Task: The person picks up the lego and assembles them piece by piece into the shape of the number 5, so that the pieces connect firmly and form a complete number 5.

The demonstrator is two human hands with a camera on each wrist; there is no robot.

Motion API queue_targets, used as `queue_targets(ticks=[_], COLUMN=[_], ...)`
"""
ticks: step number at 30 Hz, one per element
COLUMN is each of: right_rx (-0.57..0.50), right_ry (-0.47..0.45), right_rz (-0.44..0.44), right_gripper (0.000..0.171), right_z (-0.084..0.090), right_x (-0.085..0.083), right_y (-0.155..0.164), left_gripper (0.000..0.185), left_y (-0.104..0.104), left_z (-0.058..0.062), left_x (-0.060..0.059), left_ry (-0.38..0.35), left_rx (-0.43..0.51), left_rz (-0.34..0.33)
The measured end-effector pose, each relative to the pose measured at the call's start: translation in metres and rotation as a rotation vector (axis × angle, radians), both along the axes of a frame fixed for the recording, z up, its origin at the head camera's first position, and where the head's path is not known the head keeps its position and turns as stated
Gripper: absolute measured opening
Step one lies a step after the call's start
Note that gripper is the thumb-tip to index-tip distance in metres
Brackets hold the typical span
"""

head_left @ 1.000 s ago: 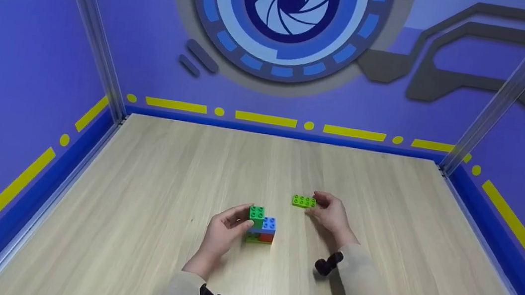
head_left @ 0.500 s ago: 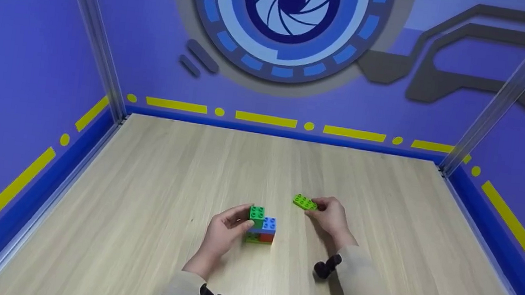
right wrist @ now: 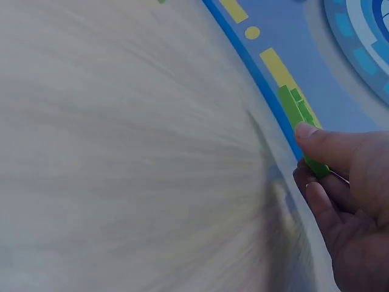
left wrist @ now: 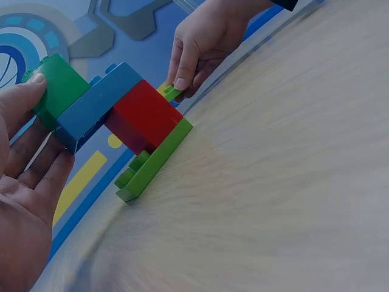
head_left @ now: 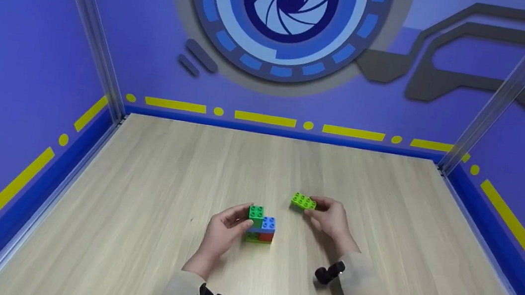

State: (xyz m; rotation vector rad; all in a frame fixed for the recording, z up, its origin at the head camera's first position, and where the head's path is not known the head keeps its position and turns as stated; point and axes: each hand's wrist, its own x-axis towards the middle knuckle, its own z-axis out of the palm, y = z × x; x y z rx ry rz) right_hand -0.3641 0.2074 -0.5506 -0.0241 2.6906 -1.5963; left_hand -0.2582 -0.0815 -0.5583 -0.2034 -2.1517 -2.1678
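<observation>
A small stack of toy building bricks stands on the table in front of me. Its green brick [left wrist: 62, 91] sits on one end of a blue brick [left wrist: 100, 103], with a red brick [left wrist: 146, 115] below and a thin lime-green brick [left wrist: 159, 161] as the base. My left hand [head_left: 224, 235] holds the green top brick between thumb and fingers. Back and to the right, my right hand [head_left: 332, 220] pinches one end of another flat lime-green brick [head_left: 303, 201], studs up and slightly tilted. In the right wrist view the thumb [right wrist: 310, 131] presses its studded side.
The pale wooden table [head_left: 165, 165] ends at blue printed walls [head_left: 268, 103] at the back and both sides. Metal posts [head_left: 458, 141] rise at the back corners. Each wrist wears a black camera mount [head_left: 328, 273].
The lime-green brick in my right hand has turned and tilted a little, and that hand has shifted slightly toward me. My left hand and the stack stay put.
</observation>
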Motion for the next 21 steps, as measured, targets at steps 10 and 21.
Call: queue_targets(ticks=[10,21], right_rx=[-0.134,-0.155], right_ry=[-0.025,-0.004], right_rz=[0.032,0.065], right_gripper=[0.045,0.042], right_z=[0.021,0.031], right_x=[0.018,0.033], right_y=[-0.011,-0.022], left_gripper=[0.044,0.045], left_y=[0.000,0.000], left_z=[0.002,0.002], left_x=[0.000,0.001], left_ry=[-0.013,0.009], left_rx=[-0.012,0.008], left_rz=[0.013,-0.003])
